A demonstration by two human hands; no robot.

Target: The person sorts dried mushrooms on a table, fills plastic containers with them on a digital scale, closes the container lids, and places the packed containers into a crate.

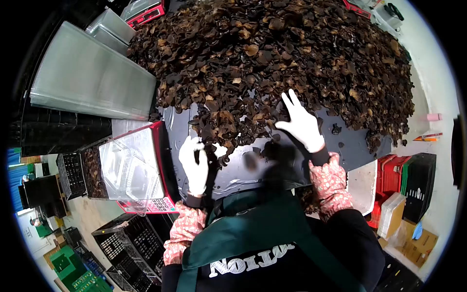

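Observation:
A large heap of dark brown wood ear mushrooms [272, 53] covers the table [233, 170]. My left hand [194, 168], in a white glove, is at the near left edge of the heap. Its fingers curl toward the thumb around a dark gap; whether a mushroom piece is between them is hidden. My right hand [302, 125], also white-gloved, lies palm down on the heap's near edge, fingers stretched and spread. Between my hands, a smaller cluster of mushrooms [226, 124] reaches toward me, and a blurred dark piece [250, 160] is near the table's front.
On my left, a clear plastic container [131, 165] rests on a red scale [163, 146]. Stacked clear plastic boxes [92, 73] stand behind it. Black crates [131, 243] are at lower left; red crates [389, 175] and a cardboard box [418, 241] are at right.

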